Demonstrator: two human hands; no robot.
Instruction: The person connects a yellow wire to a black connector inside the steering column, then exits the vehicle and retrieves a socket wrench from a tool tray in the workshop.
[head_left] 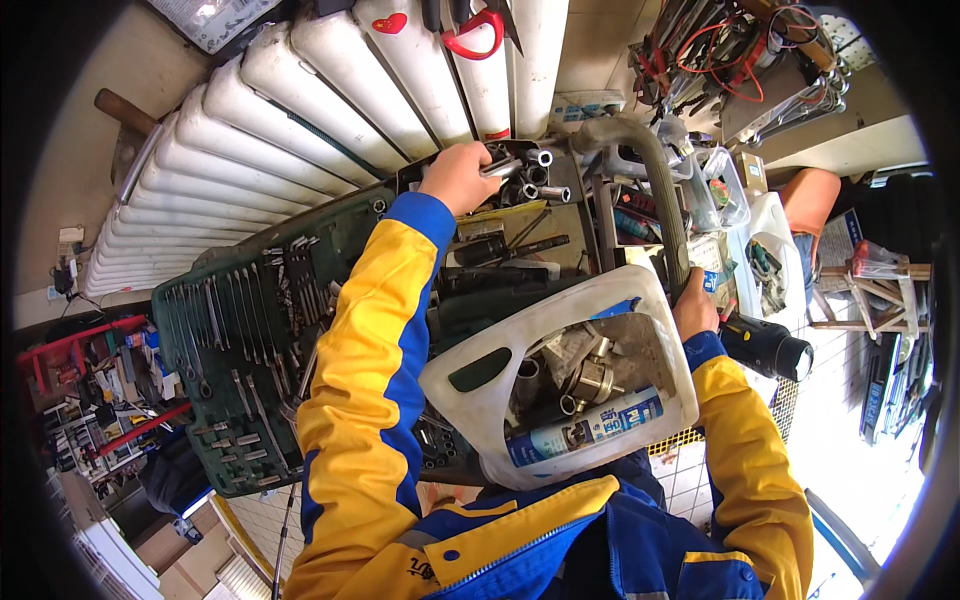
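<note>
My left hand reaches far forward, its fingers closed on a metal socket piece at the top of an open tool case, beside several silver sockets. My right hand grips the lower end of a curved grey bar next to a cut-open white plastic jug. The jug rests against my chest and holds a blue spray can and metal fittings. Both sleeves are yellow and blue.
A white ribbed radiator fills the upper left. Rows of wrenches lie in the green case lid. A black flashlight-like tool sits by my right hand. Tangled wires and pliers hang at top right; plastic bags lie to the right.
</note>
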